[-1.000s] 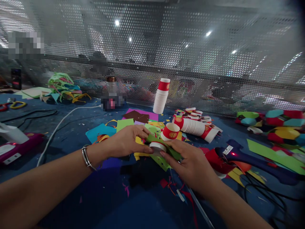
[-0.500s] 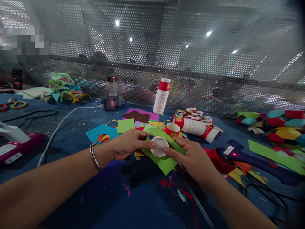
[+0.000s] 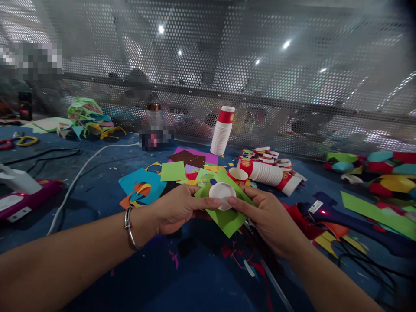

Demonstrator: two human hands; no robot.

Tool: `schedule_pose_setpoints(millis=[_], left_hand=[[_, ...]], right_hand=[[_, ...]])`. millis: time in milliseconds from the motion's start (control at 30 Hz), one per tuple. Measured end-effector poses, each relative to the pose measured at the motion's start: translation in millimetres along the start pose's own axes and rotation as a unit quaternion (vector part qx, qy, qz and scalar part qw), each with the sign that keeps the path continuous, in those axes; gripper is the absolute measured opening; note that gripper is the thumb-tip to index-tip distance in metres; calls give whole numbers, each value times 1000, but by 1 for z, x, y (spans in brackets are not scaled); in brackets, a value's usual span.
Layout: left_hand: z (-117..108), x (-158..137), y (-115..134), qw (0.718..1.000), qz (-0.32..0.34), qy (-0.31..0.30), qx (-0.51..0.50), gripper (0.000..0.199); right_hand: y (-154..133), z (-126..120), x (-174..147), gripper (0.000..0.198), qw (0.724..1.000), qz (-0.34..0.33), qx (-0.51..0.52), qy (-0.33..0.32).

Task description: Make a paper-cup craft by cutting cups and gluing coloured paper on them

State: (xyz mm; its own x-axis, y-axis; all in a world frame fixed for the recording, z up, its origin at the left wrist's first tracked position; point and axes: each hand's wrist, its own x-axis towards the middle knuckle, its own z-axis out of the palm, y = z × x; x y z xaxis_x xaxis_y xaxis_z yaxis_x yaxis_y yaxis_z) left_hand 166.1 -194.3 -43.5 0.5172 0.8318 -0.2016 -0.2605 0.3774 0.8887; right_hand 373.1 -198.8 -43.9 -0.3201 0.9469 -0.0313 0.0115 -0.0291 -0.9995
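In the middle of the head view, a bright green sheet of paper (image 3: 228,223) is held up above the table. A round white paper cup bottom (image 3: 225,190), with a low rim, lies against its face. My left hand (image 3: 177,209) grips the sheet from the left, its thumb pressing on the white round. From the right, my right hand (image 3: 269,216) pinches the sheet likewise, thumb on the disc's lower right. The fingers behind the paper are mostly hidden. Just beyond stands a red paper cup (image 3: 238,175).
A leaning cup stack (image 3: 222,134) stands at the back; another cup stack (image 3: 264,172) lies on its side. To the right is a dark blue glue gun (image 3: 352,225) with a red light. A purple power strip (image 3: 35,197) sits left. Coloured paper (image 3: 143,182) and scraps cover the blue table (image 3: 130,277).
My left hand has shifted slightly right and down, its thumb further across the white round. The round sits slightly higher and to the right in view. Both hands keep hold of the green paper.
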Motion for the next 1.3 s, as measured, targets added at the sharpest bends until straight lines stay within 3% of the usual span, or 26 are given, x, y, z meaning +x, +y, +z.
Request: schedule_pose_setpoints(millis=[267, 600, 1067, 1300], left_hand=[[0, 4, -4, 1000, 10, 6, -22, 38], [-3, 1, -10, 1000, 18, -4, -11, 33], [7, 2, -20, 995, 69, 33, -59, 43], [15, 1, -22, 994, 84, 37, -61, 36]], right_hand=[[0, -1, 0, 43, 1000, 21, 13, 10], [7, -7, 3, 35, 1000, 7, 20, -5], [8, -6, 4, 31, 999, 30, 38, -12], [8, -4, 6, 26, 998, 28, 45, -25]])
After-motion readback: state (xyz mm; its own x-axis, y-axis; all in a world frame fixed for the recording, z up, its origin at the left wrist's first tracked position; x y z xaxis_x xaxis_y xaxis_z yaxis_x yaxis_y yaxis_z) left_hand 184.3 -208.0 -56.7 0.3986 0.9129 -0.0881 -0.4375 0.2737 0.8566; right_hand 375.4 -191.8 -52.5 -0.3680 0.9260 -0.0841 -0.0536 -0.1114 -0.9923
